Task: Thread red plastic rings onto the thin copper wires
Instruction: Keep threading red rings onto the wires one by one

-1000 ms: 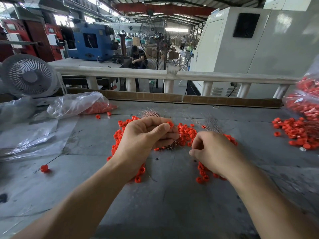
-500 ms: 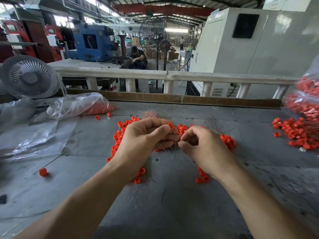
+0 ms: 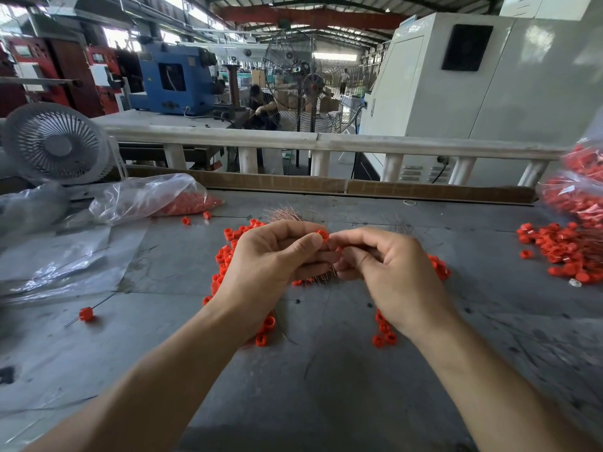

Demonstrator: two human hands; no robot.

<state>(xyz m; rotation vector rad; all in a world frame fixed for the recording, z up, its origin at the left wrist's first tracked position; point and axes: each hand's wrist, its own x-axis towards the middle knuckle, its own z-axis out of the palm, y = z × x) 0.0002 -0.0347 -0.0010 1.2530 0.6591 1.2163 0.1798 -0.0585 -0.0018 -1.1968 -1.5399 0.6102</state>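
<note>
A: What is seen first, taking the largest things?

B: A grey worktable (image 3: 326, 402) is seen, bounded at the back by a white railing (image 3: 326, 146). A small white fan (image 3: 55, 143) is stood at the far left, and a clear plastic bag (image 3: 146, 197) holding more red parts is laid just beside it, probably kept as stock within reach.

A: And the piles?

B: Loose red rings (image 3: 228, 252) are heaped in the middle, directly under both hands, presumably so that a fresh one can be picked with little travel. A second heap of red rings (image 3: 564, 249) is spread at the right edge, well apart, with fine wires among it; these are judged to be finished pieces. A bundle of copper wires (image 3: 285, 214) is fanned just behind the hands.

A: How are the hands held?

B: The left hand (image 3: 270, 259) is curled, and a single red ring (image 3: 323, 235) is pinched at its thumb and forefinger, raised above the pile. The right hand (image 3: 388, 265) is curled too, its fingertips brought against the ring; a wire is probably pinched there, but it cannot be made out.

A: The smallest thing?

B: One threaded ring on a wire (image 3: 86, 314) is left alone at the near left.
</note>
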